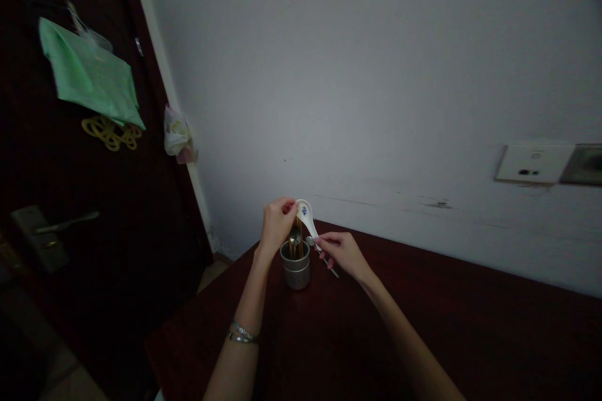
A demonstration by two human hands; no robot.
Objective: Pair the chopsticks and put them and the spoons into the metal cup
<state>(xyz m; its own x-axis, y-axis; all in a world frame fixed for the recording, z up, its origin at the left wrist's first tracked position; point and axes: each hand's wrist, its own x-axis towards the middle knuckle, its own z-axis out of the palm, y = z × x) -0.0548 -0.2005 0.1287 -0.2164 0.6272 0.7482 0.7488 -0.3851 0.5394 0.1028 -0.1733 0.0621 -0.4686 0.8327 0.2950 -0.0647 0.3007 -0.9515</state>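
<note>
A white soup spoon with a blue mark in its bowl is held up between both hands. My left hand pinches the rim of its bowl, and my right hand grips the handle with thumb and fingers. Just below stands a grey metal utensil holder, upright, with a metal spoon and some gold-coloured sticks inside. A thin metal spoon lies on the table behind my right hand, partly covered by its fingers.
The dark red table reaches to a grey-white wall. Sockets sit on the wall at right. On the left is a dark door with a handle and a hanging green cloth. A plastic bag hangs by its frame.
</note>
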